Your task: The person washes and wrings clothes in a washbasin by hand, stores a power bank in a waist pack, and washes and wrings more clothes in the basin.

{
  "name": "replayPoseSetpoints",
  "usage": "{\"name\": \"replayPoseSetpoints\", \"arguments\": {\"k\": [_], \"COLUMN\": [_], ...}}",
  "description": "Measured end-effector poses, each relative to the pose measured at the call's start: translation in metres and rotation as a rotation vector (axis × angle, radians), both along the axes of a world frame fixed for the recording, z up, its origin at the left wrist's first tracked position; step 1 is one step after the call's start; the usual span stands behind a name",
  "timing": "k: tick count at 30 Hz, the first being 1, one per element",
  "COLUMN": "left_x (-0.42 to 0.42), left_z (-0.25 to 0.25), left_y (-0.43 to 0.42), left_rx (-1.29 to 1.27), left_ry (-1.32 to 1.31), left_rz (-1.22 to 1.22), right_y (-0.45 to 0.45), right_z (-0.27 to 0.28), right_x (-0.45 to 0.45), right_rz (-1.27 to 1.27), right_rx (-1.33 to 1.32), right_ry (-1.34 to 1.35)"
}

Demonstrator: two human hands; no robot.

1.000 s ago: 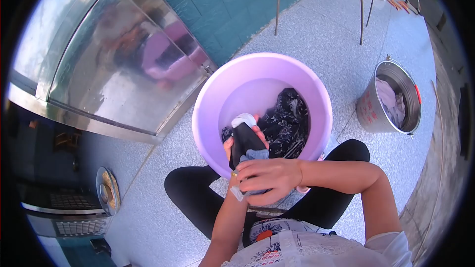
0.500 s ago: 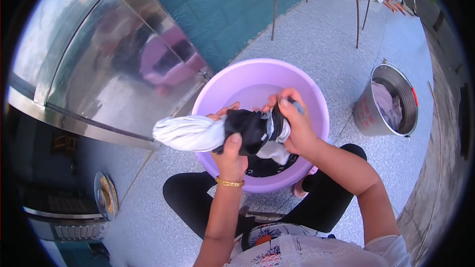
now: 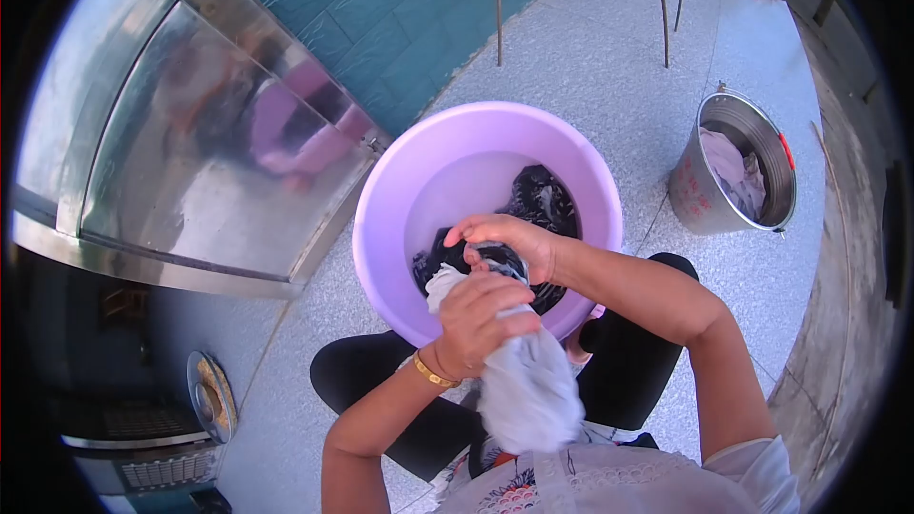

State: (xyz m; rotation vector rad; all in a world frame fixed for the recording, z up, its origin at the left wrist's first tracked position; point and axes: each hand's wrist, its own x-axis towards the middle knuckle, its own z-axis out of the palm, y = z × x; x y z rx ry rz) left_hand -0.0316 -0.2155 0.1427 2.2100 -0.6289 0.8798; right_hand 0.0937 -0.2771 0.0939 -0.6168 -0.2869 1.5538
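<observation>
A wet white-and-black garment point(image 3: 533, 390) is bunched up over the near side of a purple basin point(image 3: 390, 190), its white end hanging toward my lap. My left hand point(image 3: 481, 319), with a gold bracelet at the wrist, is closed around the white part. Just beyond it, my right hand point(image 3: 514, 243) curls its fingers around the darker end near the rim of the bundle. Inside the basin, dark wet clothing point(image 3: 543, 205) lies in shallow water, partly hidden beneath my hands.
To the right stands a metal bucket point(image 3: 700, 190) with pale clothing point(image 3: 733, 171) inside. A shiny metal door point(image 3: 200, 152) is on the left, with a round lidded tray-like object point(image 3: 211, 395) below it. Thin poles point(image 3: 664, 9) rise from the tiled floor near the teal wall point(image 3: 400, 9).
The garment has swung from pointing left to hanging toward my lap. My left hand has turned over on top of it, and my right hand has moved lower and left.
</observation>
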Motion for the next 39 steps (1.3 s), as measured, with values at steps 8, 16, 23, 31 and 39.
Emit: {"name": "replayPoseSetpoints", "arguments": {"k": [8,16,23,31,39], "left_x": [0.002,0.007,0.008,0.009,0.046], "left_z": [-0.012,-0.042,-0.074,-0.064,-0.026], "left_y": [-0.012,-0.008,0.011,0.054,0.125], "left_rx": [0.336,0.492,0.598,-0.037,-1.764], "left_ry": [0.038,0.090,0.237,0.031,0.299], "left_rz": [-0.045,-0.114,-0.247,0.430,0.429], "right_y": [0.003,0.017,0.021,0.014,-0.009], "right_z": [0.008,-0.026,-0.067,-0.030,0.010], "right_x": [-0.001,-0.003,-0.011,0.018,0.024], "right_rz": [0.049,-0.023,-0.260,-0.271,-0.291], "right_rx": [-0.109,-0.148,-0.333,-0.342,0.401], "right_ry": [-0.396,-0.839,-0.923,-0.354,-1.497]}}
